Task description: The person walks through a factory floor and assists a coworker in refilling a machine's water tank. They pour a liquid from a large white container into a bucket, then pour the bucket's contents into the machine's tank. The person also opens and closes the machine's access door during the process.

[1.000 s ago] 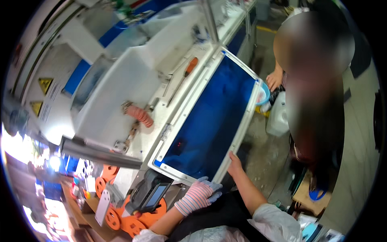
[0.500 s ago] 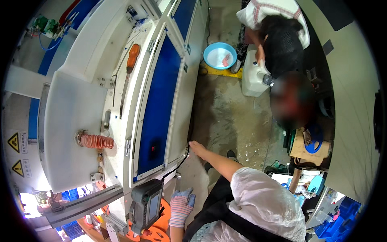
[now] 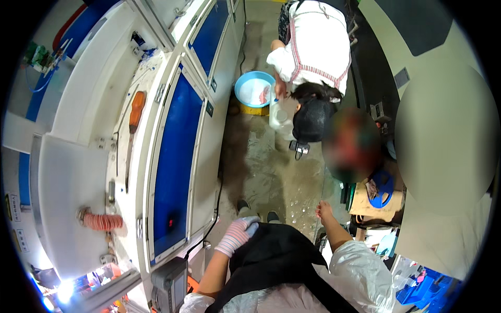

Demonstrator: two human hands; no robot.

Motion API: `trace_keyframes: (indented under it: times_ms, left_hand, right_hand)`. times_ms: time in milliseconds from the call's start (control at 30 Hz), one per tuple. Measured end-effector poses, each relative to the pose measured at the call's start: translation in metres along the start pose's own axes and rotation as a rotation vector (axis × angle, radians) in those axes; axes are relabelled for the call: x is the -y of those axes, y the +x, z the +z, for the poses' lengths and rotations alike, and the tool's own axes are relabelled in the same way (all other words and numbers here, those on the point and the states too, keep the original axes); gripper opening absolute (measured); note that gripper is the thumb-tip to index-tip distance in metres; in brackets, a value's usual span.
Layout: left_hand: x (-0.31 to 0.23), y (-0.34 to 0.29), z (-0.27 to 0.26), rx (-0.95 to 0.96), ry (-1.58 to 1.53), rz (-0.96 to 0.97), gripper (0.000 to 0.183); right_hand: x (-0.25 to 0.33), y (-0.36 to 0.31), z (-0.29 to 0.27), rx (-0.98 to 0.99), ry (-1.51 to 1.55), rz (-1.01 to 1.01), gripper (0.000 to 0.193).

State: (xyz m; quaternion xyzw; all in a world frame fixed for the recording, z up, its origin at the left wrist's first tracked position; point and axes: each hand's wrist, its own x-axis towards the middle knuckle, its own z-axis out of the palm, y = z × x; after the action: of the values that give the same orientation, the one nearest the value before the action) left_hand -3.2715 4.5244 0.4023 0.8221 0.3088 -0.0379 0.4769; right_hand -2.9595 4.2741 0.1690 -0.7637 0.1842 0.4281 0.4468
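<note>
My left hand (image 3: 239,236), in a striped knit glove with grey fingertips, rests against the black apron (image 3: 276,248) at my front. Its fingers look stretched out, and I see nothing held in them. Bare and off to the right, my right hand (image 3: 324,209) hangs over the wet floor with loosely bent fingers and nothing visible in it. A grey handheld control pendant (image 3: 168,284) with a screen hangs at the lower left, close to my left forearm. From it a black cord (image 3: 213,224) runs up along the white cabinet (image 3: 206,180) with blue panels.
Ahead, a person in white (image 3: 321,47) bends over a whitish plastic jug (image 3: 281,117). Beside it stands a light-blue basin (image 3: 239,91). An orange-handled screwdriver (image 3: 136,112) lies on the machine ledge. Cluttered shelves and blue bins (image 3: 425,289) line the right.
My right hand has left the cabinet edge by the cord and swung right. My left hand has moved from beside the pendant to my apron. The view has shifted, and the other person bends lower.
</note>
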Motion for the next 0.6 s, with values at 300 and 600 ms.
trace_keyframes:
  times_ms: [300,600]
  left_hand:
    - [0.164,0.371,-0.046,-0.240,-0.191,-0.214,0.038]
    - [0.174,0.557,0.072,-0.241,-0.947,-0.133,0.051]
  right_hand:
    - [0.012,0.078,0.059,0.164,-0.285,-0.022,0.037]
    - [0.104,0.273,0.082,-0.067,0.217,-0.051,0.066]
